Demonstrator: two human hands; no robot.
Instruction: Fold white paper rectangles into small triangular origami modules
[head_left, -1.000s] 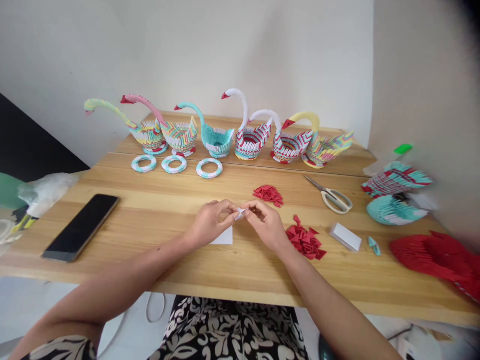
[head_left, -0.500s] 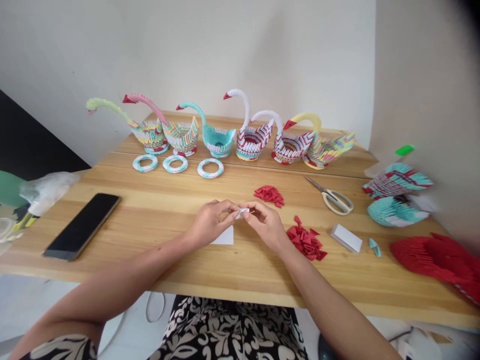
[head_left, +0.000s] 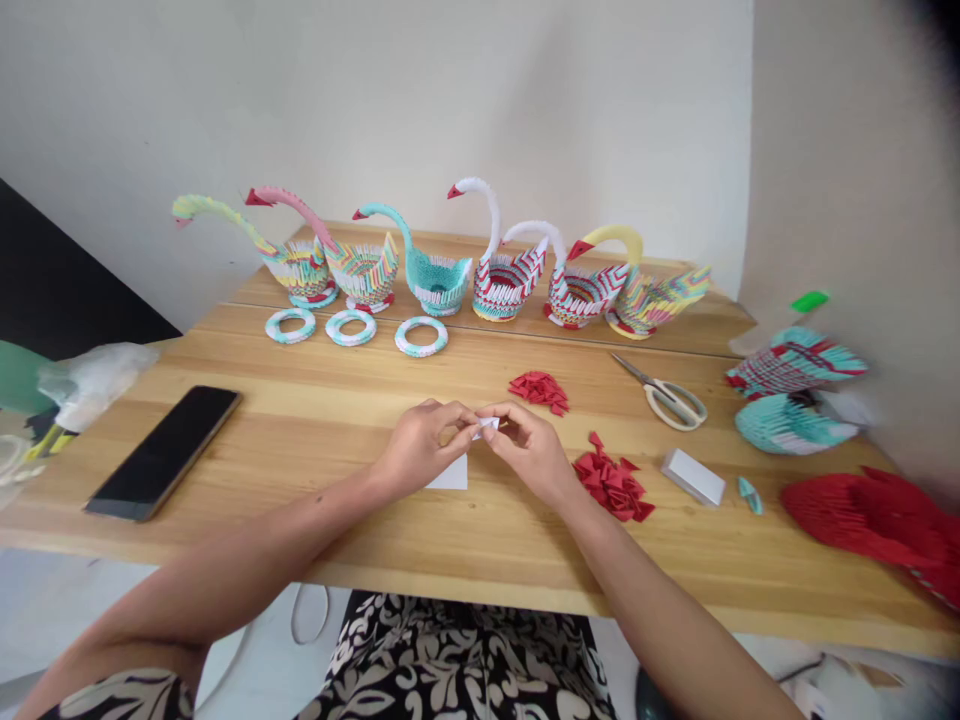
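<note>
White slip (head_left: 489, 424) is pinched between the fingertips of left hand (head_left: 420, 440) and right hand (head_left: 536, 452), just above the table (head_left: 337, 390); right index lies farther left over it than half a second ago, suggesting a crease being worked. Sheet (head_left: 451, 474) below; near red pile (head_left: 611, 482) beside right wrist, easily brushed; beyond, far red pile (head_left: 537, 388), scissors (head_left: 654, 384), rings (head_left: 420, 352), swans (head_left: 439, 285).

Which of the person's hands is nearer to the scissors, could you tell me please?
Right. The right hand is to the left of the scissors and lower in the picture; the left hand is farther left, beyond the right hand.
</note>
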